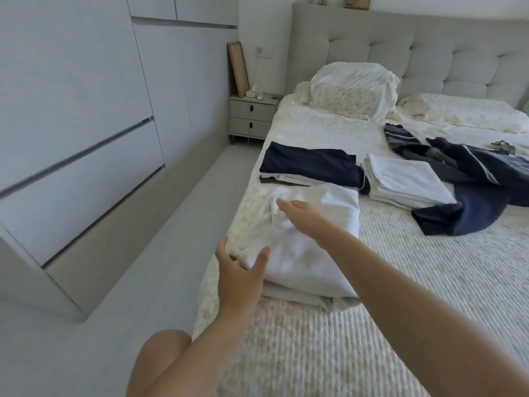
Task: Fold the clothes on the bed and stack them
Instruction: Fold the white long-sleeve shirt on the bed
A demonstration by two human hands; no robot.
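Knee (160, 365), bare, at the bottom edge beside the bed (400, 310). Bed cover: cream, ribbed weave, running from the near foreground up to the headboard.

Left hand (240, 277) at the near left corner of a folded white garment (309, 247); fingers spread, thumb and fingertips at the fabric edge, whether they actually touch it cannot be told. Right hand (306, 217) reaches across above the same garment, fingers straight and close together, palm down, holding nothing; contact with the cloth unclear. The white garment lies on top of a pale grey folded piece (315, 299), both near the left edge of the bed.

Just beyond: a low stack (309, 167) with a navy garment on top and white and dark layers under it. Beside it to the right, a stack of folded white cloths (406, 181). Unfolded navy clothes (472, 179) with pale stripes sprawl to the right of that, partly tucked under the white stack. A small patterned item (503, 147) farther right, too small to identify.

Far end: a plump white pillow (355, 90) upright against the tufted grey headboard (429, 58), a flatter pillow (463, 110) lying to its right.

Room: pale floor (143, 282) left of the bed; white flat-fronted wardrobe (71, 96) along the left wall; grey two-drawer nightstand (252, 116) in the corner with small items on top and a framed panel (238, 68) leaning on the wall.
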